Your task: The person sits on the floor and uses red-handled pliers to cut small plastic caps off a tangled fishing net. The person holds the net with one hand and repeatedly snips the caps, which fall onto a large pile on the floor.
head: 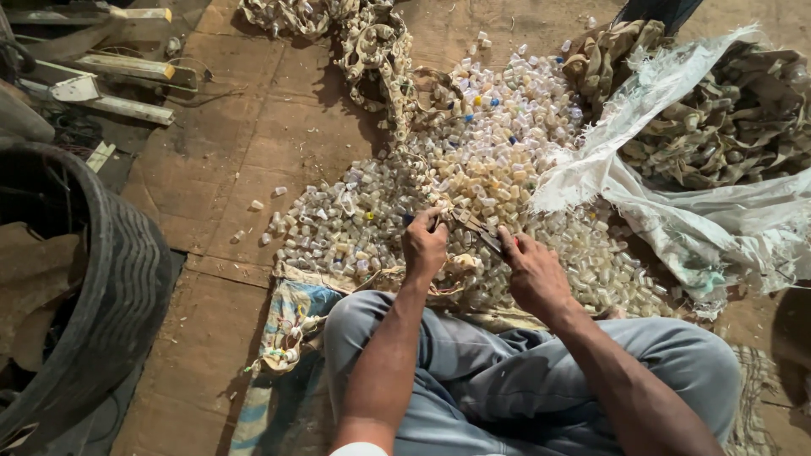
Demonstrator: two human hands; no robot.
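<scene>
My left hand (424,243) is closed on a small plastic piece held just above a large heap of small clear and whitish plastic caps (473,177). My right hand (530,272) grips a metal cutting tool (475,225) whose tip points left at the piece in my left hand. Both hands sit close together over the near edge of the heap, above my knees in grey trousers (507,363). What exactly the left fingers pinch is too small to tell.
A torn white woven sack (667,169) holds tangled tan plastic strips (726,118) at the right. More tangled strips (372,51) lie at the top. A black tyre (110,287) stands at the left, metal bars (127,76) beyond it. A striped cloth (291,312) lies under my legs.
</scene>
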